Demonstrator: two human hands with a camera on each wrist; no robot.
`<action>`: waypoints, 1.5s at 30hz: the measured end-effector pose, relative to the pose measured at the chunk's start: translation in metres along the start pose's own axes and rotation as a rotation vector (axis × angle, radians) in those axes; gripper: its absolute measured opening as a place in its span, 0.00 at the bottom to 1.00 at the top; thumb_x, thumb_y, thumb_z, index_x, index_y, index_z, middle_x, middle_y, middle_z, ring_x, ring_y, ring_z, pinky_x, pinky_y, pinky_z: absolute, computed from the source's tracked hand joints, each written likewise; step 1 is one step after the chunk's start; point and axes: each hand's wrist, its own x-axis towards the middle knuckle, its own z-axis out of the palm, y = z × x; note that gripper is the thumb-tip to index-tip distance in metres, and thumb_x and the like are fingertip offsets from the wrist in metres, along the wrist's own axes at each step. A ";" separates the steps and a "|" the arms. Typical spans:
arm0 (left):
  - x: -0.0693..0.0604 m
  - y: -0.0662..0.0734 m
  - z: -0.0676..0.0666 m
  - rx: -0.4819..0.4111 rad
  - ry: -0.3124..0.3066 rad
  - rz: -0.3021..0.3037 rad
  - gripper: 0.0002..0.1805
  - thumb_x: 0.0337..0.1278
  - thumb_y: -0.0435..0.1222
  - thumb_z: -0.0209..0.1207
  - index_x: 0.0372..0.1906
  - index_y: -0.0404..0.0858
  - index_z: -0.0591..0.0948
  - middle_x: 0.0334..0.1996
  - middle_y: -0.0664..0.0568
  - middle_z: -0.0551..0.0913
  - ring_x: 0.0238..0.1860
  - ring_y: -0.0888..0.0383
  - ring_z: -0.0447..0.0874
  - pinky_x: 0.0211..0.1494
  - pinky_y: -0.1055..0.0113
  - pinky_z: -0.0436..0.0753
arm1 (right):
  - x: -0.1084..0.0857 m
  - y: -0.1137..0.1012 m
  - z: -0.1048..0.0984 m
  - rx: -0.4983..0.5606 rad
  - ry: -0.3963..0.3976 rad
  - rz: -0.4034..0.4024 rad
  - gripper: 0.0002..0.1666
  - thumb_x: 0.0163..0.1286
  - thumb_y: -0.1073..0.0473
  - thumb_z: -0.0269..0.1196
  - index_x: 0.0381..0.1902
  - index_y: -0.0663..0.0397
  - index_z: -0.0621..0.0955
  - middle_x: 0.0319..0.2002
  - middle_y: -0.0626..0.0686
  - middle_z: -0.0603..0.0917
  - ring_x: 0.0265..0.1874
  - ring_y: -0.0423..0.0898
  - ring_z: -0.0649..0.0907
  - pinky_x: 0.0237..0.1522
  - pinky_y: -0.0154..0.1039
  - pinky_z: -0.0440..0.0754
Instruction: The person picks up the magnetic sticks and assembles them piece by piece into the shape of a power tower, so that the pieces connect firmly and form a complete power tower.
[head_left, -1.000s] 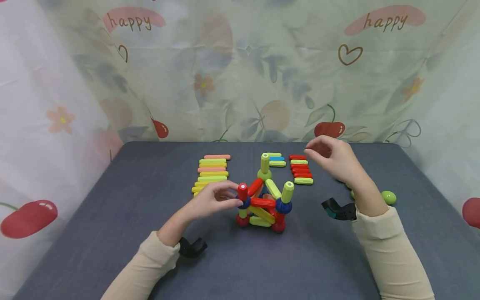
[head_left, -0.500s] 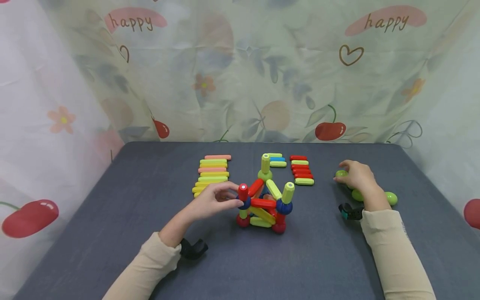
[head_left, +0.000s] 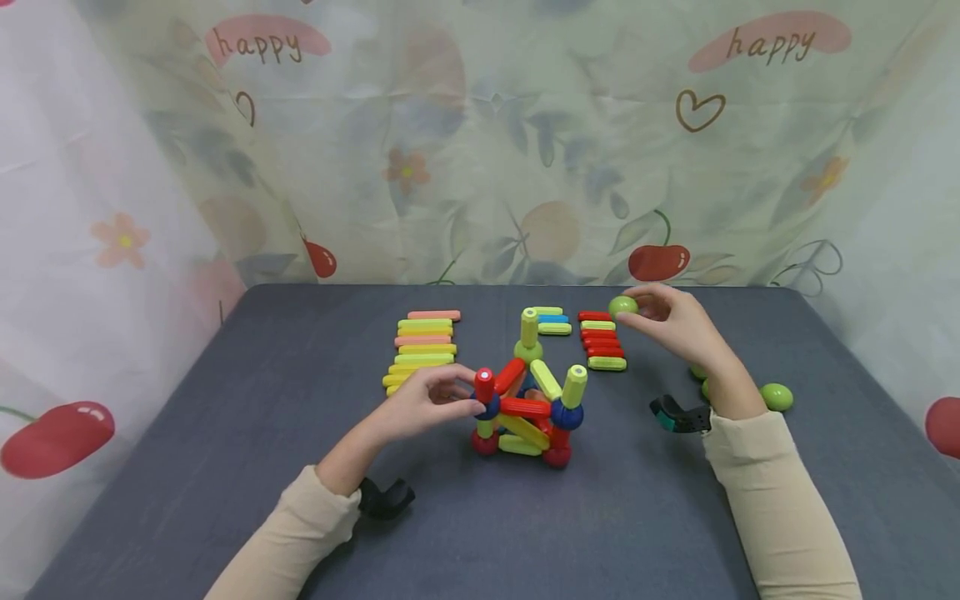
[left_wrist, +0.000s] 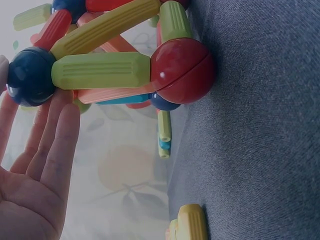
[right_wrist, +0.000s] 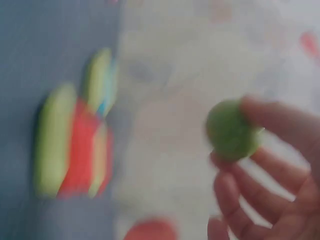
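Observation:
A frame of magnetic rods and balls stands mid-table, red balls (head_left: pixel 557 456) at its base and three upright rods on top. My left hand (head_left: pixel 427 402) pinches its blue ball (left_wrist: pixel 31 76) at the upper left corner between thumb and fingers, under a short red rod (head_left: pixel 484 383). At the far right corner of the frame, a lime rod (head_left: pixel 529 327) rises from a green ball (head_left: pixel 528 351). My right hand (head_left: pixel 671 323) holds a loose green ball (right_wrist: pixel 231 129) between thumb and fingertips, raised above the table to the right of the frame.
A column of yellow, lime and pink rods (head_left: pixel 424 359) lies behind my left hand. Red and lime rods (head_left: pixel 602 342) lie at the back right, beside a few lime and blue ones (head_left: pixel 553 319). More green balls (head_left: pixel 777 397) rest by my right forearm, partly hidden.
My right hand went out empty to the green balls at the right, took one, and came back left and up with it. The left hand and the frame have stayed put.

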 end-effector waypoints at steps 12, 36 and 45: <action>-0.001 -0.001 0.000 -0.010 -0.001 0.013 0.17 0.60 0.31 0.63 0.53 0.29 0.78 0.48 0.37 0.81 0.47 0.47 0.85 0.52 0.65 0.83 | 0.008 -0.087 0.031 0.306 -0.147 -0.370 0.22 0.68 0.62 0.63 0.59 0.58 0.76 0.47 0.53 0.83 0.47 0.43 0.82 0.52 0.38 0.79; -0.001 0.002 0.001 -0.009 0.000 -0.009 0.17 0.59 0.30 0.62 0.53 0.30 0.79 0.48 0.38 0.81 0.46 0.49 0.85 0.53 0.63 0.83 | -0.007 0.005 -0.020 -0.037 0.003 0.113 0.29 0.73 0.49 0.56 0.62 0.64 0.71 0.57 0.68 0.76 0.55 0.63 0.75 0.54 0.58 0.75; -0.001 0.001 0.000 -0.022 -0.003 -0.009 0.17 0.59 0.30 0.63 0.53 0.30 0.78 0.47 0.38 0.81 0.46 0.48 0.85 0.52 0.65 0.82 | -0.022 0.066 -0.038 -0.242 -0.155 0.265 0.30 0.70 0.54 0.60 0.59 0.74 0.71 0.53 0.75 0.75 0.51 0.69 0.74 0.49 0.60 0.75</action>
